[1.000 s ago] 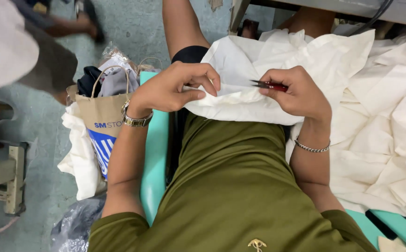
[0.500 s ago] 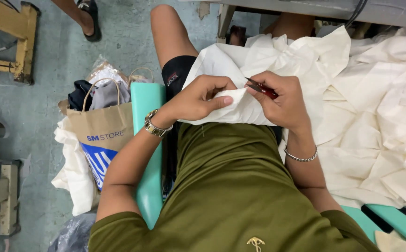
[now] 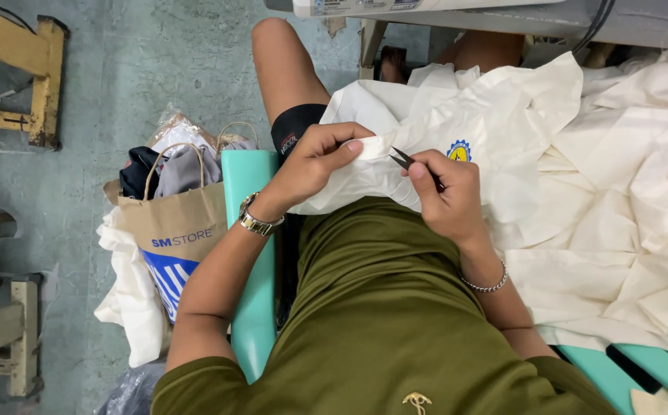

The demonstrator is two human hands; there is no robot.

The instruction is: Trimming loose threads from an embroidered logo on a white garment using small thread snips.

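I sit with a cream-white garment [image 3: 495, 115] spread over my lap. My left hand [image 3: 320, 160], a metal watch on its wrist, pinches a fold of this cloth between thumb and fingers. My right hand [image 3: 445, 192], with a chain bracelet at the wrist, grips small dark thread snips [image 3: 403, 158] whose tips point at the pinched fold. A small yellow and blue emblem [image 3: 458, 151] shows on the cloth just beside my right hand.
A brown paper bag [image 3: 174, 223] stuffed with clothes stands on the floor at my left, next to a teal seat edge [image 3: 251, 253]. More cream cloth [image 3: 626, 230] is piled at the right. A yellow wooden frame [image 3: 38, 84] stands far left; a machine table [image 3: 503, 15] runs along the top.
The view has tilted up and the hands sit lower in it. My right hand has turned the snips so that their tips now point at the fold in my left hand.
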